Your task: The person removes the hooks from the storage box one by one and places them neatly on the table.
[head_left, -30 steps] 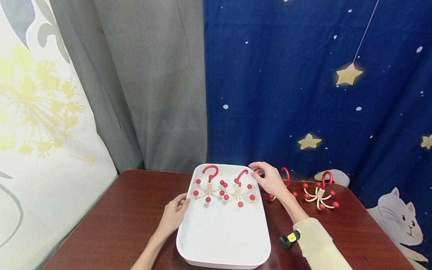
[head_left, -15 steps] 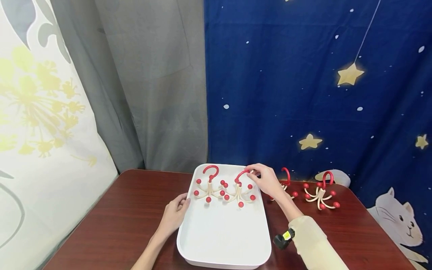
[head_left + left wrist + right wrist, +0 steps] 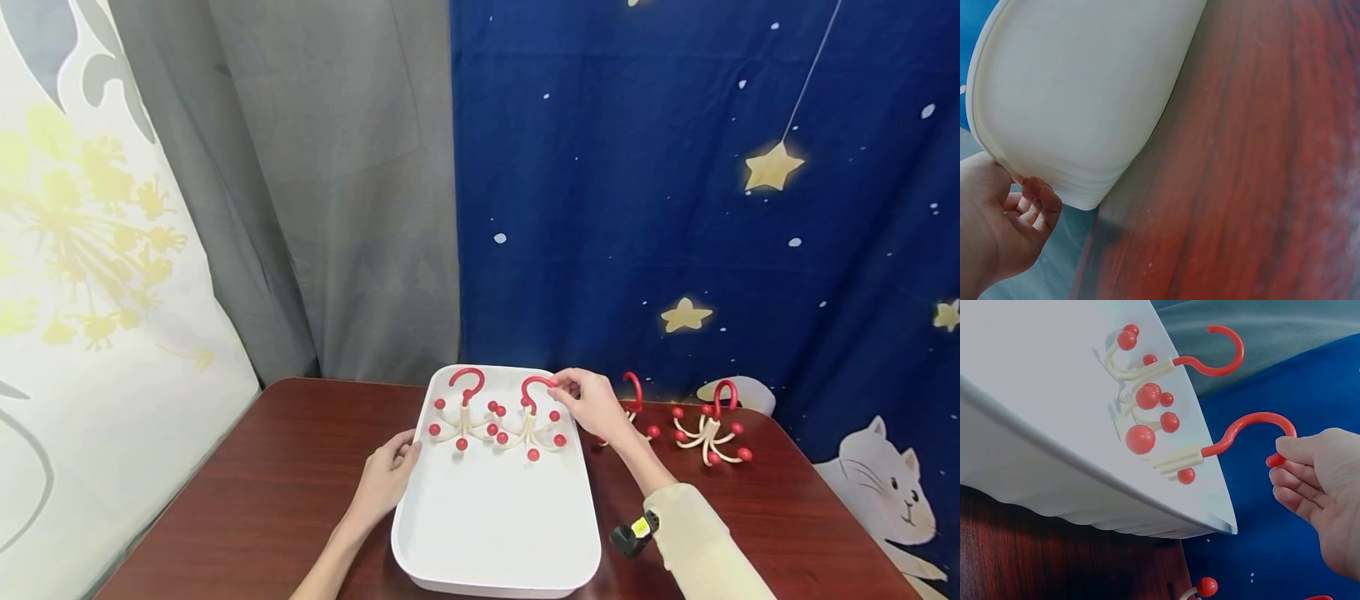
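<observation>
Our right hand (image 3: pixel 590 406) pinches hook (image 3: pixel 1254 418) of right hanger (image 3: pixel 1179 460) in tray (image 3: pixel 495 521) | left hand (image 3: pixel 386 477) grips tray | likely light, stiff; we favour the hook

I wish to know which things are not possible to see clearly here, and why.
Head view: the red-hooked, cream-armed hanger beyond the right hand; hand and wrist hide some of it.
Head view: any marking on the yellow patch of the black wrist camera; too small.
Left wrist view: one end of the smooth white tray; cut off by the top edge.
Right wrist view: most of whatever bears the lowest red ball; cut off by the bottom edge.
</observation>
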A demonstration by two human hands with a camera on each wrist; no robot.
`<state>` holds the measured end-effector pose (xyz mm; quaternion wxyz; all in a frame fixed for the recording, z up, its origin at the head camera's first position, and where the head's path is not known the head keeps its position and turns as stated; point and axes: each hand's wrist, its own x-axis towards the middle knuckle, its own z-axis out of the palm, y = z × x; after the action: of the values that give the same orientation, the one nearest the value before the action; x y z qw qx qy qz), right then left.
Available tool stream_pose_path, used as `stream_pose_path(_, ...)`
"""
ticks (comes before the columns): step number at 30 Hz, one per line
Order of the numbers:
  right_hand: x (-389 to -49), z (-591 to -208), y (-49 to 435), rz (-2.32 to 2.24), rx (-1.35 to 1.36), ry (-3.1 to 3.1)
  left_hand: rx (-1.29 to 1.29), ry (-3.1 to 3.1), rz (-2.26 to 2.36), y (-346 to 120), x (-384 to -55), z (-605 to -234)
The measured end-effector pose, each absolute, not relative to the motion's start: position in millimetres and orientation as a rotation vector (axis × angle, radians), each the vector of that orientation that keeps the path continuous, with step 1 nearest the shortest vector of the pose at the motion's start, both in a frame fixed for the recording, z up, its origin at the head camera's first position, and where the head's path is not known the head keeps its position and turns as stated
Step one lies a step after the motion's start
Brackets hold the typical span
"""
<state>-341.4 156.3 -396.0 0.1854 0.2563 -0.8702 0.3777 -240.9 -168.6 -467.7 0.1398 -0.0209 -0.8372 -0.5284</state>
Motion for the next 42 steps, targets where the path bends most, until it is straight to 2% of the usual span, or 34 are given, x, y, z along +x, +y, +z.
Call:
stream_pose_path(23, -319.9, -370.2, 161.0, 0.972, 0.705, -2.336, -0.060, -2.423, -1.524, -168.7, -241.4, -468.3)
stream_pose_path(42, -297.3, -356.7, 185.6, 0.948, 0.653, -2.239, -0.050, -2.426, -1.521, -168.3, -241.1, -468.2)
